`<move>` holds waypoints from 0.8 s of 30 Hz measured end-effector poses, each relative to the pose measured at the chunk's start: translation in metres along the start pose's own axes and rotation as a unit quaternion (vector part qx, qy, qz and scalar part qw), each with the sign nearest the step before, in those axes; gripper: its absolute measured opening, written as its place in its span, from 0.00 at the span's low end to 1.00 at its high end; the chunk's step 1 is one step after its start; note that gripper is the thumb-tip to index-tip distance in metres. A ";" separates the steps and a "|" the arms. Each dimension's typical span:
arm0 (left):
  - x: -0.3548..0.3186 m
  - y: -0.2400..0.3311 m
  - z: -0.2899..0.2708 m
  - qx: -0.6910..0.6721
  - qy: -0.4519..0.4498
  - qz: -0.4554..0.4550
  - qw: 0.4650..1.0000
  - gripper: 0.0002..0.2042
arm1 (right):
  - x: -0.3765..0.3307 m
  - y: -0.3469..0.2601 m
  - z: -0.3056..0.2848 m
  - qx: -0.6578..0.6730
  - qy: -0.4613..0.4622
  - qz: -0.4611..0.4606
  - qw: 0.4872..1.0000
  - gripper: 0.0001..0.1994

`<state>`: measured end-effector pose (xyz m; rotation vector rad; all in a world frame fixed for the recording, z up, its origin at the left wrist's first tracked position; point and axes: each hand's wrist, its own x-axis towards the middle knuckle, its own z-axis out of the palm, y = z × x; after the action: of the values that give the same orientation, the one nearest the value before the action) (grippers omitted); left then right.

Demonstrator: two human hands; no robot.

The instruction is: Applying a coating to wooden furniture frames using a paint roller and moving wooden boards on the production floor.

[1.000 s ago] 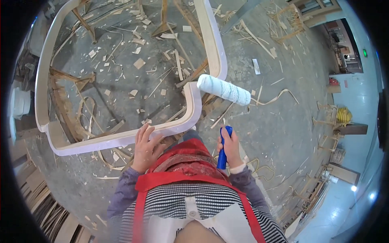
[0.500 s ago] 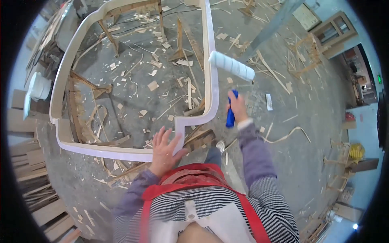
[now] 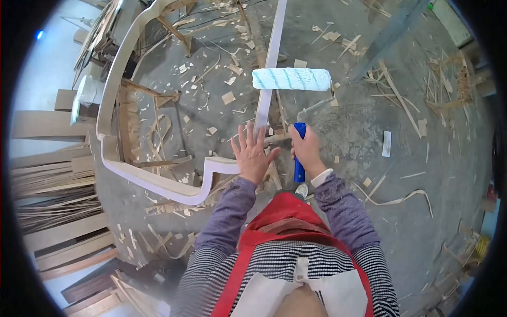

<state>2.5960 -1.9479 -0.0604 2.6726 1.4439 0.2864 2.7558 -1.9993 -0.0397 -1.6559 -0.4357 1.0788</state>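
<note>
A large curved wooden frame [image 3: 272, 50] with a pale lilac edge stands in front of me. My left hand [image 3: 253, 161] lies spread on its near right part, fingers apart and pointing away from me, covering a stretch of the edge. In my right hand [image 3: 309, 149] is the blue handle of a paint roller [image 3: 291, 79], gripped with the thumb along it. The roller's white, blue-striped sleeve lies crosswise over the straight right side of the frame. Whether it presses on the edge or hovers just above, I cannot tell.
Wooden props [image 3: 174, 36] stand inside the frame, among scattered offcuts on the concrete floor. A white bucket [image 3: 90, 91] is beyond the frame's left side. Stacked boards [image 3: 68, 230] line the left. A grey post [image 3: 388, 39] rises at the far right, near a wood-strip pile [image 3: 449, 87].
The roller has swung from a slant right of the frame to level across its right side. My left hand has spread wider and shifted along the edge. The whole view has turned somewhat.
</note>
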 end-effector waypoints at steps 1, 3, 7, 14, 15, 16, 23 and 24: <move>0.005 0.004 0.002 0.002 0.000 -0.007 1.000 0.37 | 0.008 -0.001 -0.001 -0.001 -0.006 0.001 1.000 0.13; 0.012 0.008 0.004 0.007 0.001 -0.038 0.999 0.37 | 0.027 -0.001 0.002 0.030 -0.018 0.003 0.999 0.13; 0.010 0.018 0.004 0.009 -0.024 -0.079 0.997 0.37 | 0.068 -0.017 -0.006 0.073 -0.036 0.014 0.997 0.13; 0.031 0.019 -0.004 0.012 -0.058 -0.142 0.988 0.38 | 0.133 -0.052 -0.021 0.025 -0.078 0.020 0.996 0.12; 0.039 0.023 -0.003 0.017 -0.062 -0.147 0.987 0.38 | 0.142 -0.060 -0.022 0.024 -0.075 0.029 0.996 0.12; 0.048 0.028 -0.002 0.013 -0.060 -0.152 0.986 0.38 | 0.150 -0.068 -0.021 0.023 -0.071 0.037 0.997 0.12; 0.154 0.057 0.006 -0.005 -0.079 -0.167 0.983 0.43 | 0.256 -0.126 -0.014 0.033 -0.061 0.016 0.997 0.13; 0.172 0.060 0.009 -0.008 -0.073 -0.168 0.983 0.43 | 0.276 -0.135 -0.012 0.037 -0.060 0.015 0.997 0.13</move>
<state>2.7390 -1.8369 -0.0386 2.3243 1.7940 0.0719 2.9410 -1.7540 -0.0376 -1.5415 -0.4447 1.2076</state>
